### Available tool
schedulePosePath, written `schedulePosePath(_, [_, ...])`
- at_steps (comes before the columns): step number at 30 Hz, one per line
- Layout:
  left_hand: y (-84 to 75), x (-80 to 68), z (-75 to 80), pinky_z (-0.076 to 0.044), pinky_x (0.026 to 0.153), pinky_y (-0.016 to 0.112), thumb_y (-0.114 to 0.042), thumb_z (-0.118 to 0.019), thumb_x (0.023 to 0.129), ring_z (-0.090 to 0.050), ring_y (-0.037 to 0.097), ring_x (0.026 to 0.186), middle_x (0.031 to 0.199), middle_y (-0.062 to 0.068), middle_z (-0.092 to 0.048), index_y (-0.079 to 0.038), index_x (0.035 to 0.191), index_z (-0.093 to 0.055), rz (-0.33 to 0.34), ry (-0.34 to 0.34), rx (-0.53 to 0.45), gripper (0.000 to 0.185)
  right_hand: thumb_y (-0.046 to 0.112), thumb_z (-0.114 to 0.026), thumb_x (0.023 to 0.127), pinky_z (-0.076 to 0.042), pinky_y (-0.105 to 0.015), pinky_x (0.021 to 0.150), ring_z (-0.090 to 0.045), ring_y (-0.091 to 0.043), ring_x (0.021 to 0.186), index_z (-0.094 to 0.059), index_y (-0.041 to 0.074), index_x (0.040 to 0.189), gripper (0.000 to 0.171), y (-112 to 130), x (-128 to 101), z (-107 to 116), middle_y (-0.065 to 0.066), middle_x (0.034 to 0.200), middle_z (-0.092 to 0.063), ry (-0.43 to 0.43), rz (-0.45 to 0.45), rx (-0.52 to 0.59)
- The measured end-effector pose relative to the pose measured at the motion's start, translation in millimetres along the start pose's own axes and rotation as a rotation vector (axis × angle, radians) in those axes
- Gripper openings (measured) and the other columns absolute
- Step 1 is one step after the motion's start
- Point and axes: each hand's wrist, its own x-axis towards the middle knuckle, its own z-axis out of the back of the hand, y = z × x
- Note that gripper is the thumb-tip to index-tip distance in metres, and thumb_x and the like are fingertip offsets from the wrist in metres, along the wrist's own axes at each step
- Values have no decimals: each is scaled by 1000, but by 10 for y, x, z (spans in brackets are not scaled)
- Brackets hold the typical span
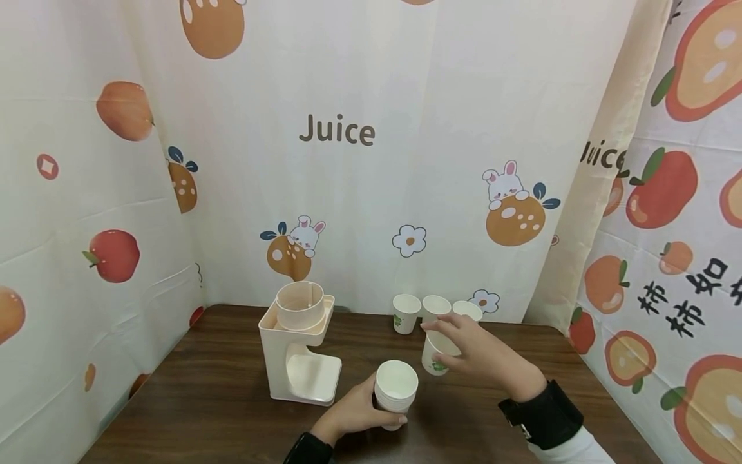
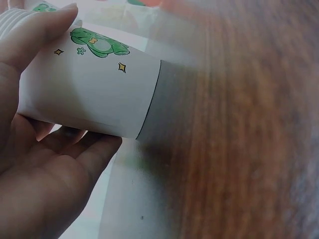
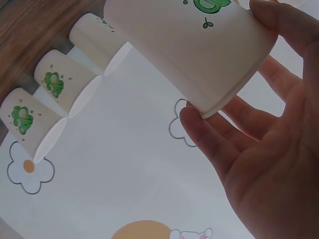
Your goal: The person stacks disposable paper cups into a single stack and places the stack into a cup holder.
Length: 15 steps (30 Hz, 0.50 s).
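My left hand (image 1: 355, 410) grips a stack of white paper cups (image 1: 397, 381) near the front middle of the table. Several nested rims show beside its thumb in the left wrist view, and the outer cup (image 2: 94, 79) carries a green cartoon print. To the right, my right hand (image 1: 487, 356) holds a single paper cup (image 1: 430, 356) near its rim. In the right wrist view its thumb and fingers lie on opposite sides of that cup (image 3: 194, 55). Behind it, three more paper cups (image 1: 407, 316) stand in a row, the right ones partly hidden by the hand.
A cream-coloured machine (image 1: 278, 367) with a round open top and a flat base stands left of the hands on the dark wooden table (image 1: 203, 386). Fruit-printed curtains (image 1: 371, 193) hang close behind the cup row and along both sides.
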Motion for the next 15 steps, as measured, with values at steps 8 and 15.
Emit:
schedulePosePath(8, [17, 4, 12, -43, 96, 44, -26, -86, 81, -57, 14, 115, 125, -8, -59, -19, 145, -42, -13, 26, -14, 78, 26, -76, 91, -53, -45, 90, -57, -31, 120, -60, 20, 137, 49, 159, 37, 71, -16, 135, -56, -32, 50, -12])
schedulePosePath(15, [17, -7, 20, -44, 95, 42, -29, -85, 81, -58, 14, 113, 123, -8, -60, -20, 145, -41, -14, 36, -15, 78, 23, -80, 88, -53, -38, 89, -57, -25, 118, -59, 19, 136, 53, 307, 86, 118, -11, 132, -58, -95, 169, -41])
